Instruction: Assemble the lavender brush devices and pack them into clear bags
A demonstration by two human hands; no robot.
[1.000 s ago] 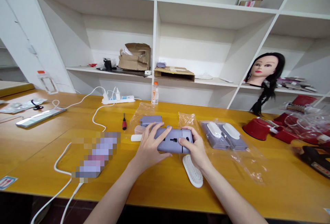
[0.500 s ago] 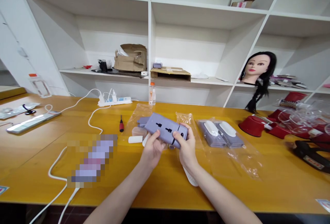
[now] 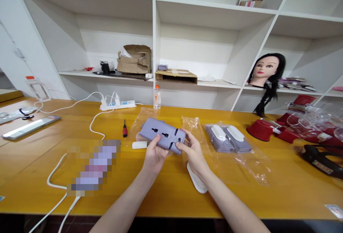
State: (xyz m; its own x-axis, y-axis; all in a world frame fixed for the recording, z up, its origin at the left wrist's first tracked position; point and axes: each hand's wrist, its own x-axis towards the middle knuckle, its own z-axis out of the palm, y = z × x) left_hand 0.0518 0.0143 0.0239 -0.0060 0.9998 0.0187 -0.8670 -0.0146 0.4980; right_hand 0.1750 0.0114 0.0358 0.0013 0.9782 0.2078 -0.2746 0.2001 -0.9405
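Note:
A purple plastic housing (image 3: pixel 158 130) with black slots is held tilted above the table between both hands. My left hand (image 3: pixel 155 154) is closed around its lower edge, thumb on the face. At the right end, my right hand (image 3: pixel 193 150) grips the housing with thumb and fingers, near a dark round hole. A white oval cover (image 3: pixel 197 180) lies on the table under my right wrist. Beside the housing's left end is a small white piece (image 3: pixel 139 145). Other parts behind the housing are mostly hidden.
Two purple units with white tops (image 3: pixel 227 138) lie on clear plastic bags at right. A red screwdriver (image 3: pixel 124 130), power strip (image 3: pixel 119 104) and bottle (image 3: pixel 157 97) are farther back. Red-based items (image 3: pixel 259 129) and a mannequin head (image 3: pixel 266 69) stand right. A blurred phone (image 3: pixel 95 167) with cable lies left.
Both hands have brought the housing slightly left and lower. My right thumb has shifted toward the housing's right end, and the dark slots near that end are now uncovered.

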